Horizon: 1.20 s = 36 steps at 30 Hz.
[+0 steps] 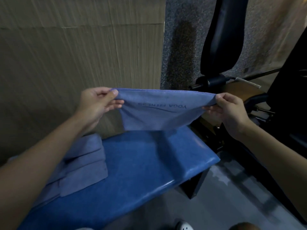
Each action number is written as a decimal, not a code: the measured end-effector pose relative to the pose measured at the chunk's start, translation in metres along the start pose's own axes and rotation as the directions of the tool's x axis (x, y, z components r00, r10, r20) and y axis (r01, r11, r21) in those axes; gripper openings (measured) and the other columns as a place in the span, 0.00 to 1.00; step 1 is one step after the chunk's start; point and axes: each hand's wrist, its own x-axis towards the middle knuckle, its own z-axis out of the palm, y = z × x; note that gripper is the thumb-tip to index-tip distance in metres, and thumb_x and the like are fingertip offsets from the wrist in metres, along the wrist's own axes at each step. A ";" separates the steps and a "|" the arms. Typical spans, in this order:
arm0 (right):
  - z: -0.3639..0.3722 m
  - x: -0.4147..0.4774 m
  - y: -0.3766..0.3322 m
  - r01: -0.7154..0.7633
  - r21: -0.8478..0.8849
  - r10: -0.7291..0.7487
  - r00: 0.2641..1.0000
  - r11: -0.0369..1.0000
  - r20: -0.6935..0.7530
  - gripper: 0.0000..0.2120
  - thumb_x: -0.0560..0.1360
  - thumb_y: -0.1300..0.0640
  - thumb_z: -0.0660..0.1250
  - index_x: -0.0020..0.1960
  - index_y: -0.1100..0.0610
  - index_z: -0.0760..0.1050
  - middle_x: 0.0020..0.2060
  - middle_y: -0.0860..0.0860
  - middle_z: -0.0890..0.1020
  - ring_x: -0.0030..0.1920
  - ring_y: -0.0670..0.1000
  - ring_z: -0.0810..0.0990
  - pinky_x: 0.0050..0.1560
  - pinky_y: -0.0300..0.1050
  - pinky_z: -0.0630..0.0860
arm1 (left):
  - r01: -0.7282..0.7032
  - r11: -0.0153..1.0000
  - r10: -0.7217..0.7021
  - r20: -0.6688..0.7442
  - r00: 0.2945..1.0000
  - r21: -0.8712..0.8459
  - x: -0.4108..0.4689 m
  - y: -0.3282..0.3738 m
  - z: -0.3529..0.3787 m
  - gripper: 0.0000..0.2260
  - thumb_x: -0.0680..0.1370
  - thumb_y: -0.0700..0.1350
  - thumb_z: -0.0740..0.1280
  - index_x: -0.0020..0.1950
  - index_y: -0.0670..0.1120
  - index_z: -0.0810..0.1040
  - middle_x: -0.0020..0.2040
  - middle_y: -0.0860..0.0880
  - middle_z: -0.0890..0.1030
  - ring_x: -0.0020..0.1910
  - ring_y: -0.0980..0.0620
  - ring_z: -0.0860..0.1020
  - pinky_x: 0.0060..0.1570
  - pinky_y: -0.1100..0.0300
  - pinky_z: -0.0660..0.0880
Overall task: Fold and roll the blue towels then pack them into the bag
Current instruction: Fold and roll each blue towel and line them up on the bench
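Note:
A blue towel (159,113) with upside-down dark lettering hangs stretched in the air above a blue padded bench (146,163). My left hand (99,103) pinches its upper left corner between thumb and fingers. My right hand (227,110) pinches its upper right corner. The towel's top edge runs taut between both hands and its lower edge hangs just above the bench. A stack of folded blue towels (83,165) lies on the bench at the left, partly hidden by my left forearm. No bag is in view.
A large brown cardboard sheet (74,55) stands behind the bench at the left. Black gym equipment with a padded part (222,39) and a metal frame fills the right. Grey floor (224,196) lies below the bench's right edge.

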 end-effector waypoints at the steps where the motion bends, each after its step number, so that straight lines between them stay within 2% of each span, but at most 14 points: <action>1: -0.001 -0.004 0.008 -0.008 -0.001 0.008 1.000 1.000 0.010 0.11 0.83 0.60 0.57 0.41 0.57 0.70 0.40 0.59 0.77 0.37 0.53 0.82 0.48 0.48 0.80 | -0.004 1.000 0.004 0.004 1.000 0.027 -0.008 -0.009 -0.003 0.03 0.80 0.36 0.65 0.46 0.40 0.76 0.33 0.48 0.83 0.36 0.51 0.84 0.39 0.61 0.82; 4: -0.012 -0.026 0.049 -0.078 -0.034 0.079 0.997 0.996 0.014 0.10 0.82 0.63 0.57 0.42 0.58 0.71 0.37 0.58 0.78 0.34 0.49 0.83 0.41 0.44 0.78 | 0.026 0.986 -0.033 0.041 0.999 0.164 -0.042 -0.053 -0.013 0.03 0.79 0.33 0.65 0.50 0.38 0.78 0.33 0.49 0.84 0.35 0.54 0.84 0.36 0.63 0.81; 8: -0.032 -0.076 0.120 -0.253 -0.204 0.259 0.966 0.946 0.005 0.12 0.82 0.64 0.58 0.40 0.59 0.72 0.35 0.57 0.79 0.33 0.48 0.83 0.38 0.45 0.73 | 0.198 0.919 -0.250 0.116 0.961 0.341 -0.103 -0.125 -0.032 0.08 0.77 0.30 0.66 0.47 0.42 0.80 0.32 0.50 0.84 0.32 0.57 0.83 0.31 0.67 0.78; 10: -0.043 -0.103 0.147 -0.318 -0.312 0.334 0.942 0.896 0.000 0.11 0.82 0.63 0.58 0.42 0.63 0.73 0.36 0.59 0.79 0.35 0.52 0.82 0.37 0.44 0.73 | 0.281 0.881 -0.349 0.120 0.929 0.381 -0.131 -0.151 -0.040 0.09 0.76 0.29 0.67 0.44 0.42 0.80 0.30 0.49 0.83 0.30 0.56 0.82 0.28 0.66 0.76; 13: -0.060 -0.133 0.164 -0.317 -0.441 0.348 0.937 0.840 -0.012 0.13 0.81 0.62 0.59 0.41 0.66 0.76 0.32 0.57 0.79 0.36 0.55 0.76 0.36 0.45 0.70 | 0.309 0.832 -0.423 0.167 0.891 0.460 -0.158 -0.165 -0.049 0.06 0.77 0.31 0.67 0.43 0.41 0.78 0.32 0.48 0.83 0.31 0.50 0.82 0.25 0.65 0.72; 17: -0.068 -0.147 0.162 -0.224 -0.561 0.267 0.964 0.797 -0.006 0.14 0.81 0.61 0.61 0.40 0.67 0.75 0.29 0.53 0.73 0.32 0.52 0.70 0.36 0.47 0.66 | 0.242 0.773 -0.448 0.236 0.862 0.587 -0.162 -0.160 -0.050 0.05 0.79 0.36 0.66 0.43 0.41 0.77 0.31 0.49 0.80 0.28 0.51 0.80 0.24 0.65 0.69; 20: -0.061 -0.137 0.160 -0.166 -0.582 0.181 0.983 0.796 -0.034 0.12 0.81 0.61 0.61 0.41 0.67 0.74 0.31 0.53 0.72 0.32 0.49 0.68 0.33 0.44 0.65 | 0.223 0.781 -0.407 0.205 0.890 0.583 -0.148 -0.158 -0.039 0.06 0.80 0.37 0.65 0.44 0.43 0.76 0.28 0.49 0.78 0.24 0.50 0.78 0.21 0.61 0.68; 22: -0.052 -0.125 0.162 -0.162 -0.543 0.151 0.986 0.824 -0.065 0.12 0.81 0.61 0.61 0.42 0.66 0.75 0.32 0.53 0.73 0.33 0.48 0.69 0.32 0.40 0.66 | 0.181 0.786 -0.355 0.192 0.915 0.591 -0.135 -0.158 -0.031 0.06 0.81 0.40 0.65 0.43 0.44 0.76 0.27 0.49 0.77 0.22 0.50 0.75 0.25 0.59 0.67; 24: -0.044 -0.111 0.166 -0.153 -0.517 0.133 0.988 0.842 -0.075 0.13 0.81 0.59 0.60 0.42 0.65 0.75 0.34 0.54 0.74 0.35 0.49 0.70 0.35 0.43 0.67 | 0.167 0.791 -0.322 0.169 0.931 0.588 -0.122 -0.155 -0.022 0.06 0.80 0.41 0.65 0.43 0.44 0.76 0.26 0.50 0.76 0.20 0.50 0.74 0.25 0.60 0.65; 26: -0.036 -0.095 0.168 -0.144 -0.517 0.127 0.990 0.844 -0.068 0.13 0.81 0.57 0.60 0.41 0.61 0.74 0.34 0.53 0.74 0.35 0.49 0.70 0.37 0.47 0.68 | 0.203 0.817 -0.324 0.140 0.936 0.540 -0.110 -0.151 -0.013 0.06 0.81 0.40 0.64 0.44 0.43 0.75 0.27 0.51 0.76 0.20 0.50 0.75 0.20 0.63 0.63; 28: -0.030 -0.072 0.165 -0.131 -0.527 0.110 0.991 0.840 -0.070 0.12 0.81 0.57 0.61 0.40 0.61 0.74 0.33 0.53 0.74 0.34 0.49 0.70 0.37 0.47 0.68 | 0.274 0.858 -0.353 0.112 0.929 0.434 -0.093 -0.144 -0.005 0.05 0.82 0.39 0.63 0.45 0.41 0.74 0.32 0.48 0.75 0.22 0.48 0.78 0.17 0.63 0.67; 31: -0.019 -0.024 0.147 -0.119 -0.488 0.102 0.993 0.865 -0.061 0.14 0.81 0.57 0.60 0.38 0.59 0.73 0.27 0.53 0.70 0.27 0.51 0.68 0.28 0.41 0.66 | 0.347 0.901 -0.376 0.067 0.924 0.261 -0.051 -0.126 0.005 0.05 0.82 0.40 0.63 0.46 0.42 0.72 0.38 0.44 0.75 0.28 0.47 0.83 0.21 0.60 0.76; 34: -0.005 0.023 0.113 -0.093 -0.381 0.088 0.996 0.920 -0.032 0.14 0.82 0.58 0.58 0.38 0.59 0.70 0.27 0.56 0.67 0.20 0.50 0.65 0.21 0.37 0.63 | 0.300 0.934 -0.317 0.062 0.946 0.195 -0.003 -0.101 0.011 0.07 0.82 0.39 0.62 0.44 0.43 0.71 0.37 0.45 0.74 0.30 0.50 0.83 0.26 0.60 0.79; 36: 0.004 0.048 0.084 -0.057 -0.316 0.052 0.998 0.947 -0.022 0.12 0.83 0.58 0.57 0.41 0.58 0.70 0.31 0.58 0.68 0.20 0.51 0.69 0.21 0.39 0.68 | 0.240 0.954 -0.256 0.073 0.964 0.178 0.026 -0.079 0.014 0.08 0.82 0.39 0.62 0.43 0.44 0.71 0.38 0.44 0.75 0.31 0.52 0.84 0.32 0.59 0.80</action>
